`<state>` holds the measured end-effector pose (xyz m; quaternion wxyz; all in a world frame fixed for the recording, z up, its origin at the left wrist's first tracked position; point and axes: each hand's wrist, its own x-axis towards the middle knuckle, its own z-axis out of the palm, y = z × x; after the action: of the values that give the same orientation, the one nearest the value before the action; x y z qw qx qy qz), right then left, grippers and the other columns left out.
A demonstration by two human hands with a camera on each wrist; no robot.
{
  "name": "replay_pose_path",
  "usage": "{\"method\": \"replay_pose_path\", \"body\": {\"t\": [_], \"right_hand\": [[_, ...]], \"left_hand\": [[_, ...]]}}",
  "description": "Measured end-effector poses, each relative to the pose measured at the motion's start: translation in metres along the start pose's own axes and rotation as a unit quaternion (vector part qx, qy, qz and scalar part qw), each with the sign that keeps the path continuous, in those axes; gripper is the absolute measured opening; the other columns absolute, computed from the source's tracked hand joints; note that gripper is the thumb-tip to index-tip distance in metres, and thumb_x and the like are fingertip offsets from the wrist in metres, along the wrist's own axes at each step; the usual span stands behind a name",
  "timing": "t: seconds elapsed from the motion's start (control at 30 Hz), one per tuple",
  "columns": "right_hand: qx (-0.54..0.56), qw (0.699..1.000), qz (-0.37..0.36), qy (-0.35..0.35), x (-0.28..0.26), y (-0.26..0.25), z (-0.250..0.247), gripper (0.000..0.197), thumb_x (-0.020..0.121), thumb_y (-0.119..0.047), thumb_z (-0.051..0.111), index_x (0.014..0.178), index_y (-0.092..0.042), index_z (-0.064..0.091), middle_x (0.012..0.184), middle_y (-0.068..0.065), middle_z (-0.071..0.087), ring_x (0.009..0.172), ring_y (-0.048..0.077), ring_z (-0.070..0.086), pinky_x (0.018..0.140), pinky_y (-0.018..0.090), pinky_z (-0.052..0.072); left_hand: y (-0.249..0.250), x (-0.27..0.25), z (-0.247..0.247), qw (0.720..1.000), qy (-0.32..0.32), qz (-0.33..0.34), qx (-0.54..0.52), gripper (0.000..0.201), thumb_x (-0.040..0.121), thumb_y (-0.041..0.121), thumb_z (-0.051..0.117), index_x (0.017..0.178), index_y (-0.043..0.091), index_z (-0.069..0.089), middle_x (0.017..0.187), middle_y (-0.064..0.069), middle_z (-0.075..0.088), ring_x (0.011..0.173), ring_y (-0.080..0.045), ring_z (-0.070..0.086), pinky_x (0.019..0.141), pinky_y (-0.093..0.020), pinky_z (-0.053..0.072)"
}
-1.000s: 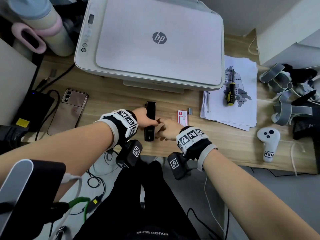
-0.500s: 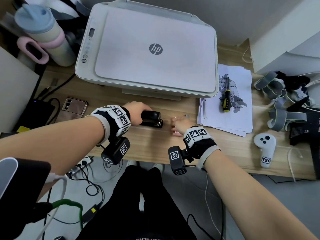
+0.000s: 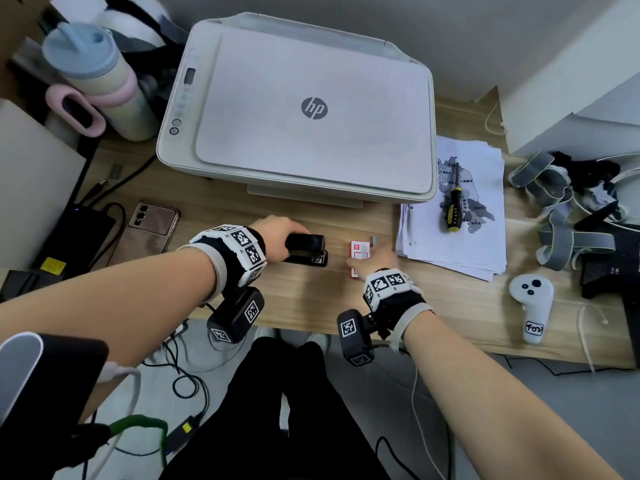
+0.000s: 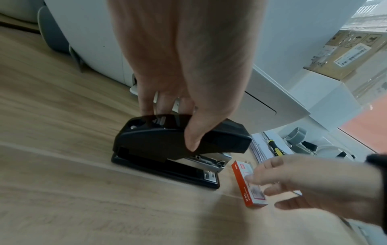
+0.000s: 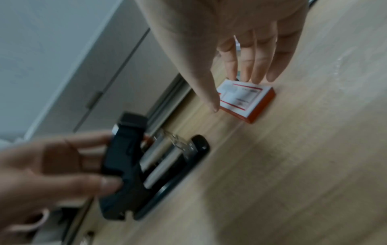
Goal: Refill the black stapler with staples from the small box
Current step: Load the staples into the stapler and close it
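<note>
The left hand (image 3: 273, 233) gripped the black stapler (image 3: 308, 249) on the wooden desk (image 3: 311, 292), thumb and fingers clamped across its top cover. To its right, the right hand (image 3: 375, 259) hovered over the small box (image 3: 358, 256), fingers spread and straight.

A light wooden desk (image 3: 450, 306) stood against a grey wall (image 3: 381, 15), above a cable-strewn grey floor (image 3: 398, 410).
</note>
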<state>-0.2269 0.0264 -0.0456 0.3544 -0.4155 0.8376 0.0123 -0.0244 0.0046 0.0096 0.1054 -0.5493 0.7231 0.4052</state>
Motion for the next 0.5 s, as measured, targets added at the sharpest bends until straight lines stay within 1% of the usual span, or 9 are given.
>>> {"method": "replay_pose_path", "body": {"t": [0.03,0.13,0.23,0.3,0.37,0.43,0.5], "right_hand": [[-0.005,1.000,-0.002,0.005,0.000,0.000,0.005,0.069,0.072,-0.025,0.069,0.131,-0.006,0.040,0.126,0.013,0.057,0.113,0.027,0.056,0.089,0.032,0.049],[0.003,1.000,-0.008,0.024,-0.002,-0.002,0.015,0.063,0.075,-0.022,0.067,0.128,-0.005,0.038,0.122,0.012,0.060,0.109,0.027,0.060,0.085,0.031,0.050],[0.017,1.000,-0.004,-0.004,-0.008,-0.004,0.019,0.058,0.079,-0.022,0.063,0.129,-0.005,0.037,0.121,0.012,0.061,0.110,0.027,0.059,0.081,0.028,0.048],[0.027,0.999,-0.001,-0.017,-0.008,-0.006,0.018,0.055,0.080,-0.020,0.062,0.127,-0.005,0.038,0.121,0.012,0.061,0.109,0.026,0.060,0.075,0.025,0.045],[0.033,0.999,-0.002,-0.014,-0.008,-0.008,0.016,0.051,0.082,-0.019,0.060,0.126,-0.005,0.040,0.118,0.010,0.064,0.106,0.025,0.062,0.071,0.023,0.043],[0.027,0.999,0.000,-0.016,-0.006,-0.009,0.014,0.053,0.081,-0.020,0.059,0.127,-0.005,0.038,0.118,0.010,0.064,0.106,0.025,0.062,0.073,0.024,0.044],[0.010,1.000,-0.005,-0.017,-0.004,-0.009,0.012,0.061,0.081,-0.022,0.059,0.133,-0.005,0.032,0.120,0.010,0.063,0.109,0.027,0.060,0.077,0.027,0.047]], "left_hand": [[0.000,0.001,0.000,1.000,0.003,0.002,-0.004,0.059,0.079,0.001,0.051,0.128,0.034,0.053,0.127,-0.002,0.064,0.118,-0.025,0.056,0.099,-0.033,0.046],[0.000,0.001,0.000,1.000,0.027,0.004,-0.009,0.059,0.079,0.000,0.050,0.128,0.033,0.053,0.127,-0.003,0.064,0.120,-0.026,0.056,0.098,-0.029,0.044],[-0.001,0.001,0.002,0.998,0.053,0.005,-0.024,0.059,0.080,-0.001,0.048,0.129,0.031,0.054,0.128,-0.003,0.064,0.121,-0.025,0.056,0.097,-0.027,0.042],[-0.003,0.002,0.003,0.998,0.050,0.004,-0.024,0.060,0.079,-0.002,0.047,0.127,0.032,0.055,0.126,-0.004,0.065,0.119,-0.025,0.057,0.095,-0.027,0.043],[-0.004,0.003,0.004,0.999,0.047,0.001,-0.023,0.061,0.079,-0.002,0.046,0.127,0.033,0.055,0.125,-0.003,0.065,0.118,-0.025,0.057,0.094,-0.026,0.043],[-0.004,0.004,0.003,0.999,0.036,0.002,-0.028,0.062,0.078,-0.003,0.046,0.127,0.033,0.055,0.125,-0.003,0.065,0.118,-0.025,0.057,0.095,-0.027,0.043],[-0.004,0.005,0.003,0.999,0.030,0.004,-0.032,0.062,0.077,-0.004,0.046,0.128,0.031,0.055,0.125,-0.004,0.065,0.119,-0.026,0.057,0.098,-0.029,0.044]]}}
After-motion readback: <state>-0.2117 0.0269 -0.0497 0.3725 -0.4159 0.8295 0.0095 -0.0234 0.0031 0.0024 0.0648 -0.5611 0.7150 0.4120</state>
